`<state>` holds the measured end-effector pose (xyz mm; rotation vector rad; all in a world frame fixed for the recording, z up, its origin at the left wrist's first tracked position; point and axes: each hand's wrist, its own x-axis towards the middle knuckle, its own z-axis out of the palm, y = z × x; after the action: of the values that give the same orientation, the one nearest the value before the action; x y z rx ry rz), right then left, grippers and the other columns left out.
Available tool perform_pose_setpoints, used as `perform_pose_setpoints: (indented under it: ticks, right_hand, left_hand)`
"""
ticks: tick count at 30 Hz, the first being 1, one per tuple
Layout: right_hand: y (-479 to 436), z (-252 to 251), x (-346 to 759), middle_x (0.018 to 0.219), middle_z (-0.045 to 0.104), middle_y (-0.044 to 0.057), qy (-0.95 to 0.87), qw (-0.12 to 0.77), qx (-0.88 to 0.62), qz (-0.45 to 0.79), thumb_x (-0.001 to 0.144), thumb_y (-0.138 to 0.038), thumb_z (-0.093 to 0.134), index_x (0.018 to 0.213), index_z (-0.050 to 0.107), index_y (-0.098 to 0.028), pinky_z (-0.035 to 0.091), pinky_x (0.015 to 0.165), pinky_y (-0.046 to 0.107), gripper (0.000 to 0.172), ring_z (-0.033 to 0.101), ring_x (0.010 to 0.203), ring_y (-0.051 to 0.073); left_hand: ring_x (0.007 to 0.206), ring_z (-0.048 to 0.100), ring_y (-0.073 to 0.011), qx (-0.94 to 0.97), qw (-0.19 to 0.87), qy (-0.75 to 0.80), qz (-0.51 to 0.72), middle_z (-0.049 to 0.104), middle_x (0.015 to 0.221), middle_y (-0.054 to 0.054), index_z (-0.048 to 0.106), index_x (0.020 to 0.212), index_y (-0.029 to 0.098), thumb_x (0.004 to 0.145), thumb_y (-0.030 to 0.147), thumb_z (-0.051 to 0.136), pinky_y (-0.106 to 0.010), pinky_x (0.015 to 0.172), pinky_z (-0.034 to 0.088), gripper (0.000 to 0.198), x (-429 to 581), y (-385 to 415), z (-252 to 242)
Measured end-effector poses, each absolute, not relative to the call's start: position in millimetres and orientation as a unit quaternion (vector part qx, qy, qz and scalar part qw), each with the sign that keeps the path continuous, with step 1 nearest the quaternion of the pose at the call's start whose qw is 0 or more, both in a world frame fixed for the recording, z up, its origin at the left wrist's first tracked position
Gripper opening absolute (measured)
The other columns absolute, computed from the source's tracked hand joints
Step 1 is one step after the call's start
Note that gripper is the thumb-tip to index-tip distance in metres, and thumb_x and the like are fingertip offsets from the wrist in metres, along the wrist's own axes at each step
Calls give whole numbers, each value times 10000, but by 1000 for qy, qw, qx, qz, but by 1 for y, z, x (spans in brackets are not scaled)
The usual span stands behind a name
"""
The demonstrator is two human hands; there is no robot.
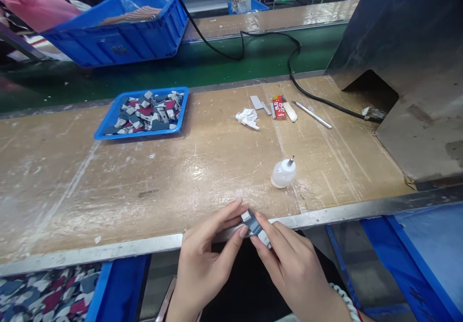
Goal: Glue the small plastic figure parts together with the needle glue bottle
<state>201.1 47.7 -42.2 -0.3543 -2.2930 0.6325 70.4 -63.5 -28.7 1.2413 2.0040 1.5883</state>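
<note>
Factory room, worn tan workbench [217,167] with a pale metal near edge. Small grey-and-white piece [255,225] is at the bench's near edge, between both hands, slanting from far left to near right. Left hand [208,257] pinches its far-left end, thumb against fingers; right hand [294,259] pinches the near-right end with thumb and forefinger. White braided bracelet [345,299] on the right wrist.

Just beyond the hands, to the right: white squeeze bottle [284,173], metal tip up, slightly tilted in view. Farther: crumpled white paper [248,118], flat grey bits [256,102], red box [279,108], whitish stick [290,112], silver rod [313,115]. Far left on the bench: shallow blue tray [141,135] full of grey, white and dark red pieces [148,114]. Near left, below bench level: blue bin [94,295] with more such pieces. Right: big metal housing [390,47], black cable [314,96] running to it. Beyond the bench: green strip [217,69], large blue crate [119,42], pink sleeve [39,6] of another person at far left.
</note>
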Motion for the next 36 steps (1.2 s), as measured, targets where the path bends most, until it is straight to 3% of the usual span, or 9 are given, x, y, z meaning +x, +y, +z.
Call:
perform_pose_setpoints:
  ticks: [6, 11, 18, 23, 30, 36]
  right_hand:
    - [49, -41, 198, 804, 722, 132, -895, 348, -139, 240, 1010, -170, 533, 1151, 674, 14, 622, 683, 280, 271, 734, 745, 198]
    - [48, -39, 196, 764, 706, 91, -905, 327, -142, 234, 1015, -187, 526, 1132, 699, -20, 569, 578, 270, 268, 695, 637, 173]
    - [45, -40, 193, 760, 690, 96, -904, 340, -146, 214, 1032, -179, 485, 1135, 687, 11, 533, 557, 273, 296, 679, 640, 167]
    - [45, -42, 193, 773, 688, 90, -902, 338, -143, 225, 1032, -165, 478, 1202, 656, -2, 529, 541, 263, 295, 666, 644, 158]
    - [45, -49, 193, 778, 675, 66, -897, 333, -157, 245, 1038, -221, 477, 1196, 663, -50, 482, 510, 273, 298, 663, 633, 165]
    - [46, -50, 201, 859, 704, 71, -849, 374, -132, 348, 1009, -191, 520, 1223, 644, -91, 549, 634, 264, 267, 678, 735, 159]
  left_hand:
    - [1080, 727, -211, 448, 144, 706, 530, 737, 1194, -47, 678, 1243, 275, 892, 91, 687, -300, 951, 631, 397, 68, -64, -28]
    - [1010, 722, -168, 448, 40, 742, 498, 744, 1073, -26, 724, 1086, 240, 907, 98, 681, -250, 875, 625, 233, 73, -60, -24]
    - [910, 728, -142, 474, -44, 736, 481, 754, 984, -18, 718, 1039, 194, 880, 10, 668, -225, 818, 606, 249, 78, -56, -29]
    - [928, 730, -172, 494, -41, 724, 480, 750, 986, -34, 710, 1049, 195, 874, 4, 654, -265, 814, 613, 265, 75, -58, -29]
    - [1018, 704, -210, 516, 21, 710, 479, 713, 1099, -91, 664, 1229, 193, 911, 96, 587, -290, 833, 615, 342, 70, -67, -26]
    - [1082, 691, -209, 517, -2, 722, 461, 689, 1173, -92, 572, 1320, 211, 923, 108, 578, -310, 902, 614, 410, 80, -72, -28]
